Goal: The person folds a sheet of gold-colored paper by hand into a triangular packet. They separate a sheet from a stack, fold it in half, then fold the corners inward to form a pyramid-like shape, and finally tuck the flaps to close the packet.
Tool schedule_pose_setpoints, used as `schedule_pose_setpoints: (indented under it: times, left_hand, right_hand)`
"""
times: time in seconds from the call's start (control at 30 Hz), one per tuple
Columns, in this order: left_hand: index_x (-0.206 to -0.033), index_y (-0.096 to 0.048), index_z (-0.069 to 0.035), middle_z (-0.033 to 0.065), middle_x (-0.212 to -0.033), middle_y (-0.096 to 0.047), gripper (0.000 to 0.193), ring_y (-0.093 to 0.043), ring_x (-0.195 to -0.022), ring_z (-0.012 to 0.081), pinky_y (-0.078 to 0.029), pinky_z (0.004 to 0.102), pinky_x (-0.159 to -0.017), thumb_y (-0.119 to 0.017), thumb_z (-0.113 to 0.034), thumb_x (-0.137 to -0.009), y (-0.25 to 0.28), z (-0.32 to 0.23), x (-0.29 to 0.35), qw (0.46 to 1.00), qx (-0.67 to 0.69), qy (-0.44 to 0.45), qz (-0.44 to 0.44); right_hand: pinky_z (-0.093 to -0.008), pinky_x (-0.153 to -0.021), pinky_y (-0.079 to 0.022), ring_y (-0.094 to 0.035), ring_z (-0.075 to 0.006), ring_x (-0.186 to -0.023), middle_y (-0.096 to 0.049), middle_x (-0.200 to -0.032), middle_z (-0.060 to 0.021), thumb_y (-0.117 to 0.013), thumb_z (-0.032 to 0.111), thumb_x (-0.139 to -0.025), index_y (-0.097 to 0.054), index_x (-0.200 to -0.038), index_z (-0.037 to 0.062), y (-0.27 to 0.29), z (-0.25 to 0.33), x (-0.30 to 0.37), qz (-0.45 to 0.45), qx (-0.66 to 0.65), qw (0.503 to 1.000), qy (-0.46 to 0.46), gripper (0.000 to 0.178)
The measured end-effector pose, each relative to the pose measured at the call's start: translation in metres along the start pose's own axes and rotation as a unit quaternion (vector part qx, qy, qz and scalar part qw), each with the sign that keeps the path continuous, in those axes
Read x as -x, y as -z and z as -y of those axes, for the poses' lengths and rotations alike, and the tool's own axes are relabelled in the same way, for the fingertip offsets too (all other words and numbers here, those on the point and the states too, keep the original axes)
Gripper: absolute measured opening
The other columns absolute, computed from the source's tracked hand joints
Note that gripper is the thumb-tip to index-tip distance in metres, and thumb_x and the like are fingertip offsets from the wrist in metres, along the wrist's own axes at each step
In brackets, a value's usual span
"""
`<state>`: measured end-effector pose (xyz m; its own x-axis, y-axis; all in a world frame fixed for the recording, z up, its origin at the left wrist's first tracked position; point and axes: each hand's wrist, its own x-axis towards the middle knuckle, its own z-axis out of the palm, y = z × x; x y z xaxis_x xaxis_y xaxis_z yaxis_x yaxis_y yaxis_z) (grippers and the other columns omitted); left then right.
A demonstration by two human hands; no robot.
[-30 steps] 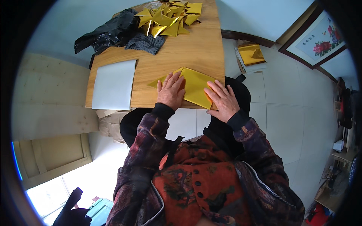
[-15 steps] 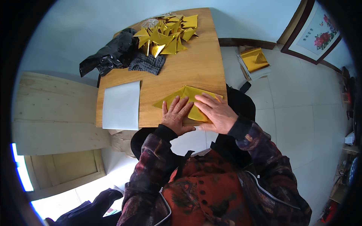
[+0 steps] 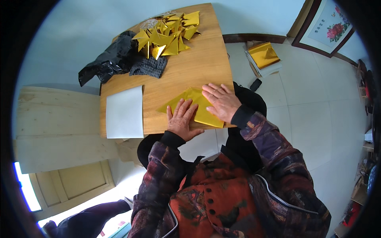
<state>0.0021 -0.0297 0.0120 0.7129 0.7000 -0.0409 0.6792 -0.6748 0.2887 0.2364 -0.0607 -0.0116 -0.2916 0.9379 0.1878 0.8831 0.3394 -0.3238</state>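
Note:
A partly folded sheet of shiny gold paper (image 3: 202,111) lies near the front right edge of the wooden table (image 3: 190,71). My left hand (image 3: 182,121) rests on its left part, fingers stretched out and the thumb toward the table edge. Over the sheet's right side my right hand (image 3: 224,102) lies flat, fingers extended and close together, covering that corner. Left of my hands is a stack of pale grey sheets (image 3: 124,113). At the back of the table sits a heap of folded gold paper pieces (image 3: 168,35).
A black plastic bag (image 3: 109,59) and a dark grey knitted cloth (image 3: 149,66) lie left of the heap. On the floor to the right are a stack topped with gold paper (image 3: 263,55) and a small black object (image 3: 255,84). A framed flower picture (image 3: 327,25) leans by the wall.
My right hand has slid up and across the gold paper, which now shows a straight lower right edge. My left hand stays on the paper. The view has shifted slightly.

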Motion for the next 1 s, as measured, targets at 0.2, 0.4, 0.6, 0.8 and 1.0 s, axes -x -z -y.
schedule_pose_setpoints:
  times: [0.2,0.4,0.6,0.8,1.0]
  left_hand:
    - [-0.146,-0.039,-0.022,0.0074,-0.153,-0.032,0.098,-0.02,-0.146,0.0319,-0.009,0.0649,-0.113,-0.082,-0.05,-0.063,0.003,-0.002,0.001,1.0,-0.003,0.007,0.009]
    - [-0.145,-0.039,-0.025,0.007,-0.152,-0.033,0.099,-0.021,-0.146,0.0316,-0.01,0.0646,-0.113,-0.083,-0.051,-0.06,0.004,-0.004,0.001,1.0,-0.018,0.0,0.012]
    - [-0.142,-0.043,-0.024,0.0074,-0.15,-0.035,0.094,-0.024,-0.145,0.0318,-0.013,0.0642,-0.112,-0.084,-0.044,-0.061,0.012,0.006,0.006,0.999,-0.009,-0.027,0.032]
    - [-0.136,-0.048,-0.024,0.0068,-0.146,-0.039,0.082,-0.026,-0.143,0.0336,-0.015,0.064,-0.112,-0.083,-0.042,-0.064,-0.003,0.007,0.01,0.999,0.006,-0.035,-0.024]
    - [-0.128,-0.055,-0.021,0.0068,-0.14,-0.045,0.076,-0.03,-0.141,0.0364,-0.017,0.0615,-0.112,-0.086,-0.039,-0.062,-0.014,0.005,0.012,0.996,0.012,-0.046,-0.075]
  right_hand:
    - [-0.0432,-0.116,-0.023,-0.028,-0.0224,-0.143,-0.036,-0.152,-0.0065,-0.061,0.03,-0.091,-0.044,-0.14,0.0049,0.027,-0.013,0.04,0.013,0.034,0.999,0.006,0.058]
    - [-0.0449,-0.115,-0.027,-0.028,-0.026,-0.143,-0.037,-0.15,-0.0101,-0.065,0.043,-0.087,-0.046,-0.137,0.0015,0.031,-0.009,0.059,0.007,-0.024,1.0,0.011,0.068]
    - [-0.0454,-0.114,-0.028,-0.032,-0.0289,-0.14,-0.037,-0.149,-0.013,-0.068,0.043,-0.083,-0.047,-0.136,0.0005,0.033,0.003,0.07,0.02,-0.034,0.999,0.023,0.071]
    - [-0.0438,-0.113,-0.029,-0.034,-0.0267,-0.139,-0.039,-0.148,-0.0105,-0.076,0.022,-0.075,-0.048,-0.135,0.004,0.029,0.01,0.076,0.008,-0.014,0.999,0.037,0.069]
    - [-0.0449,-0.111,-0.03,-0.034,-0.0233,-0.139,-0.039,-0.148,-0.0059,-0.077,0.018,-0.073,-0.047,-0.136,0.0077,0.023,0.011,0.077,-0.012,-0.031,0.999,0.013,0.07]
